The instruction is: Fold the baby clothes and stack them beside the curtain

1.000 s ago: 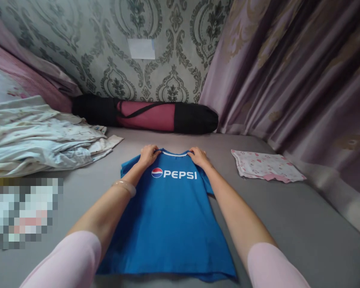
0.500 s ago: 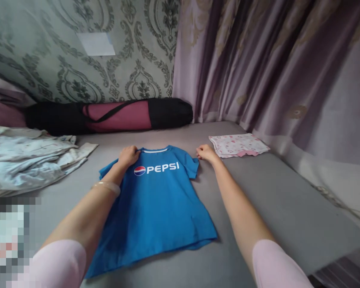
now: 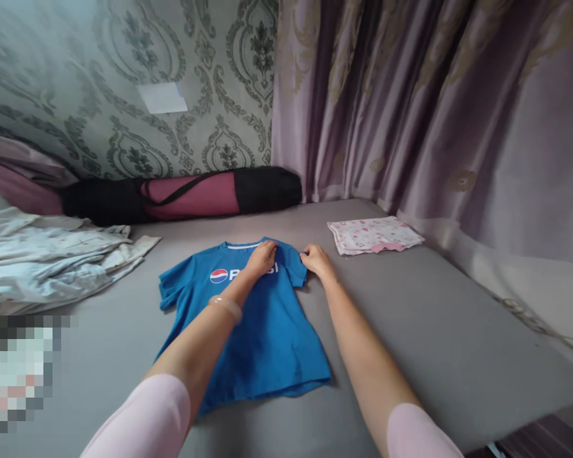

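Note:
A blue T-shirt point(image 3: 262, 331) with a white PEPSI print and a round logo lies front up, collar away from me. My left hand point(image 3: 262, 257) reaches across the chest to the shoulder right of the collar. Its fingers are curled down onto the cloth there and cover part of the lettering. A pale bangle point(image 3: 226, 308) circles that wrist. At the right sleeve's outer edge, my right hand point(image 3: 316, 259) is closed in a pinch on the sleeve. The left sleeve lies spread flat, and my left forearm hides part of the shirt's body.
The shirt lies on a grey sheeted bed point(image 3: 410, 331). A folded white and pink patterned garment point(image 3: 375, 234) is at the right, near the curtain point(image 3: 363, 95). Rumpled light clothes point(image 3: 48, 254) lie at the left. A black and maroon long bag point(image 3: 191, 196) lines the patterned wall.
My left hand has moved right, from the left of the collar to the right shoulder. My right hand has come in to the right sleeve's edge. The view has shifted slightly.

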`<state>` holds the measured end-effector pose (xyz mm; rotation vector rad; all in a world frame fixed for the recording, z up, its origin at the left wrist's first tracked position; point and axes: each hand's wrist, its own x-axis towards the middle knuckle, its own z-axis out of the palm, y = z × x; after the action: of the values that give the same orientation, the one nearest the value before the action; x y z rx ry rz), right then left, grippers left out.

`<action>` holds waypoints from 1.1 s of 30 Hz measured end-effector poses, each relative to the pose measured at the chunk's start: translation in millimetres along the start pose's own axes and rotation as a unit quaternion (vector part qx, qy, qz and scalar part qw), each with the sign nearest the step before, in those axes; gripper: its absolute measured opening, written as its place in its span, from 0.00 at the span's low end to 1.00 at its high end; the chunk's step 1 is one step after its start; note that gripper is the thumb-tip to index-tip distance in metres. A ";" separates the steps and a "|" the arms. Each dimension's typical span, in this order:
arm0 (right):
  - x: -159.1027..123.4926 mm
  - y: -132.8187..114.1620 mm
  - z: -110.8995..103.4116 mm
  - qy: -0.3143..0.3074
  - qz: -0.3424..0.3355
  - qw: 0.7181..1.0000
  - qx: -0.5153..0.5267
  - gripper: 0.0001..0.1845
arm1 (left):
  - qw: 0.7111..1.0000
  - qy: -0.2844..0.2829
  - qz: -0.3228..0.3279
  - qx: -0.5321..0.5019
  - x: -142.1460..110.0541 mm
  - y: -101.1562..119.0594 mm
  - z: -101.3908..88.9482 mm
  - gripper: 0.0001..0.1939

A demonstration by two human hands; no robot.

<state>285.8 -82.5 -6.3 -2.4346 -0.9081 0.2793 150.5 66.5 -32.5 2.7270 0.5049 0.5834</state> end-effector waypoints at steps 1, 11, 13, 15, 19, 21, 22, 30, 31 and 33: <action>3.8 1.0 -1.4 0.014 0.000 1.000 0.013 0.11 | 1.000 0.003 0.000 -0.002 -0.9 1.7 3.6 0.18; 20.5 19.7 -0.9 0.120 0.018 0.989 0.086 0.15 | 0.997 -0.042 -0.047 0.042 -8.2 11.2 9.3 0.25; 20.1 20.7 0.7 0.126 0.007 0.988 0.084 0.16 | 0.995 -0.060 -0.048 0.070 -8.5 15.0 9.5 0.27; 20.7 20.9 0.4 0.121 0.005 0.990 0.066 0.16 | 0.992 -0.072 -0.049 0.092 -8.6 17.7 9.7 0.30; 22.2 21.5 -2.4 0.096 0.028 0.995 0.030 0.16 | 0.988 -0.089 -0.050 0.118 -8.2 19.3 9.9 0.31; 20.6 19.8 -2.6 0.091 0.028 0.995 0.031 0.17 | 0.987 -0.093 -0.049 0.125 -8.2 19.3 10.0 0.30; 18.7 17.7 -1.9 0.090 0.029 0.995 0.031 0.18 | 0.986 -0.093 -0.047 0.126 -8.4 19.3 10.1 0.30; -2.6 -0.4 6.5 0.074 -0.004 0.996 -0.057 0.20 | 0.988 -0.089 -0.051 0.111 -9.7 20.1 10.2 0.33; -2.1 1.2 6.4 0.079 -0.001 0.995 -0.062 0.20 | 0.989 -0.088 -0.051 0.109 -9.8 20.3 9.7 0.33; 0.9 6.1 6.7 0.093 0.006 0.994 -0.063 0.19 | 0.989 -0.088 -0.051 0.109 -10.1 20.6 8.5 0.34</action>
<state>287.4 -83.0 -15.2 -2.5312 -0.8534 -0.0015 151.3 42.2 -35.8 2.9002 0.6938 0.2729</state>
